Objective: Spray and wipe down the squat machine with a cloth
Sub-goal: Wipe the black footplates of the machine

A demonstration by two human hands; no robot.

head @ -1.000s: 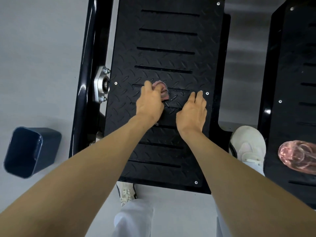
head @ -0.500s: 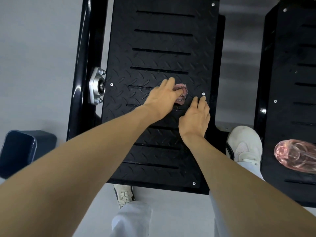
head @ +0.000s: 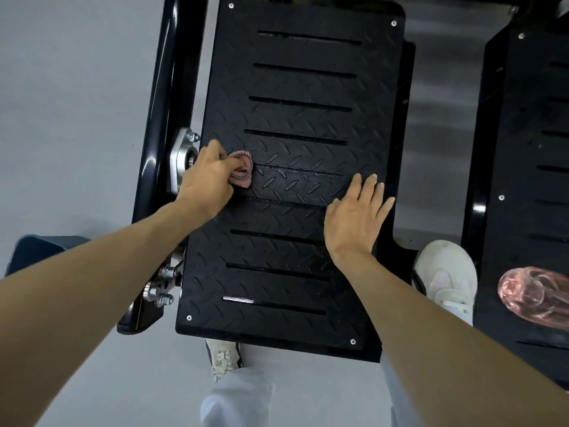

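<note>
Right hand (head: 357, 217) lies flat with straight fingers, bracing on the near-right of the diamond-tread footplate (head: 308, 87), roughly where it was. Left hand (head: 209, 180) bunches the pink cloth (head: 241, 171) in curled fingers at the plate's left edge, beside the bearing flange (head: 181, 158). Half a second ago I had it next to the right hand. I read one sideways pass as done, with the far slots probably still to wipe. Spray bottle (head: 535, 298) lies idle on the neighbouring footplate (head: 523, 149).

Matt black tread-patterned metal footplate (head: 301, 192)
</note>
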